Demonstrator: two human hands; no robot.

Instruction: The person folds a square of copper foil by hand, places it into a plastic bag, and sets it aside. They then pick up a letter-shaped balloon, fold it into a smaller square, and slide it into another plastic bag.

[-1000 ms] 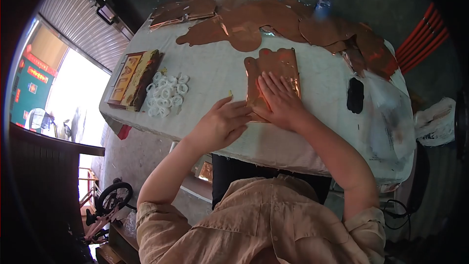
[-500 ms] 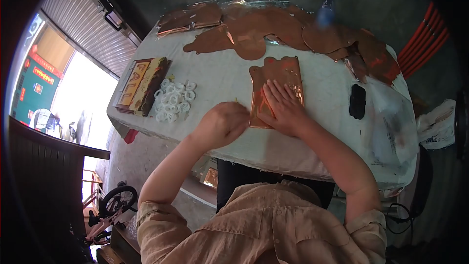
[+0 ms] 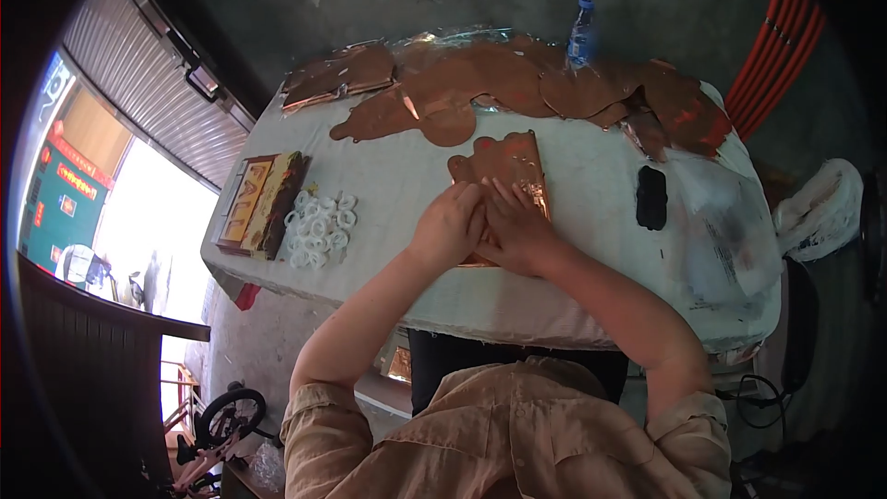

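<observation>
A copper-coloured stack of flat foil pieces with a scalloped top edge point(image 3: 504, 157) lies on the white-covered table in front of me. My right hand point(image 3: 519, 229) rests flat on its lower part, fingers stretched out. My left hand point(image 3: 450, 226) is closed over the left side of the stack and touches my right hand. Whatever its fingers may pinch is hidden. Left of the hands sits a pile of small white rings point(image 3: 321, 229).
Beyond the rings stands a box with a yellow side point(image 3: 261, 205). Larger copper foil shapes point(image 3: 517, 74) spread along the far edge, with a blue-capped bottle point(image 3: 581, 35) among them. To the right lie a black object point(image 3: 651, 198) and clear plastic bags point(image 3: 725, 222).
My left hand has moved right and up, from beside the stack onto its left side against my right hand. My right hand stays on the foil. The camera view has shifted slightly.
</observation>
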